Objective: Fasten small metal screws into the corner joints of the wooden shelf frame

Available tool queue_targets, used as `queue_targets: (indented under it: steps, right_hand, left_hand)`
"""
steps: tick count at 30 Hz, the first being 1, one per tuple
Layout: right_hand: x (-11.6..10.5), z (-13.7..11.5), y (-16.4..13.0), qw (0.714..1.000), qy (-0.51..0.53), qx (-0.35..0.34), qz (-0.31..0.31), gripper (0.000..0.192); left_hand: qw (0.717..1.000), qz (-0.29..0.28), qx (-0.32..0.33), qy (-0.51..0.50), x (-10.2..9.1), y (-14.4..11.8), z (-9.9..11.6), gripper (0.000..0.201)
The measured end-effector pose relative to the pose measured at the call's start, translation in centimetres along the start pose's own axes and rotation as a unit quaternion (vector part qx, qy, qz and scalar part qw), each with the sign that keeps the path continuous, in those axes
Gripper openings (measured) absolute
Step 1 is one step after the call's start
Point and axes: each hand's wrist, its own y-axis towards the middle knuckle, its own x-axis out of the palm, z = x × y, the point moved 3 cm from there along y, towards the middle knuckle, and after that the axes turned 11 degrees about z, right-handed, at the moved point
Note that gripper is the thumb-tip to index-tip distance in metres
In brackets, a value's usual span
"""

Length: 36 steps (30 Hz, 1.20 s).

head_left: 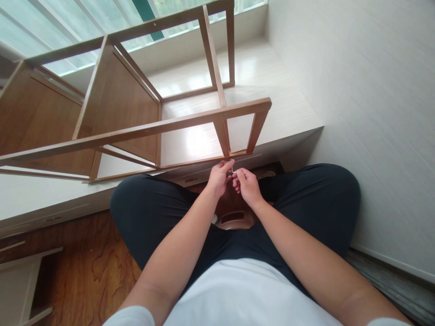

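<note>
Both forearms reach up to mid-frame, where left hand and right hand meet, fingers pinched closed on a small screw just below the wooden shelf frame lying on the pale window ledge, upper frame.

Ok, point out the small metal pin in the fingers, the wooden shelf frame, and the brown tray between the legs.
small metal pin point(232, 165), head view, its upper shaft above the fingertips.
wooden shelf frame point(136, 132), head view, long front rail.
brown tray point(234, 220), head view, its near rim.
</note>
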Motion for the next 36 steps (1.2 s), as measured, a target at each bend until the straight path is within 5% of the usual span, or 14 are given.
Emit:
queue_targets:
  steps: [8, 18, 36]
  right_hand:
    - [-0.4, -0.3, -0.2, 0.999, -0.001, -0.040, 0.018, 0.035]
    - [-0.7, -0.9, -0.8, 0.958, -0.202, -0.194, 0.056, 0.025]
    - [-0.6, -1.5, -0.9, 0.906, -0.336, -0.246, 0.081, 0.016]
  left_hand:
    - [1.000, -0.001, -0.004, 0.011, -0.1, -0.1, -0.3, 0.043]
    - [0.999, -0.017, 0.028, -0.004, 0.1, -0.2, -0.4, 0.039]
    - [0.999, -0.010, 0.025, -0.036, 0.1, -0.2, -0.3, 0.037]
